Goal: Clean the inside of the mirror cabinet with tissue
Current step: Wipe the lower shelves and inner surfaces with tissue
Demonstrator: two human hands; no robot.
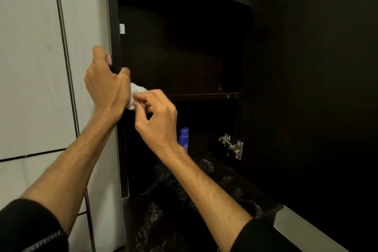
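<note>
Tissue [136,94] is pinched by the curled right hand [158,116]; at its ten o'clock, the cabinet [114,26] edge is gripped by the left hand [106,82].

Dim, warm light w/ cabinet interior [184,57] nearly black; tiled wall [30,67] brightest. Wide-angle bending at edges, slight softness throughout.

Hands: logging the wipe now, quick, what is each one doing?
Left hand: closed on the cabinet's left side panel.
Right hand: fingers pinching the white tissue.
</note>
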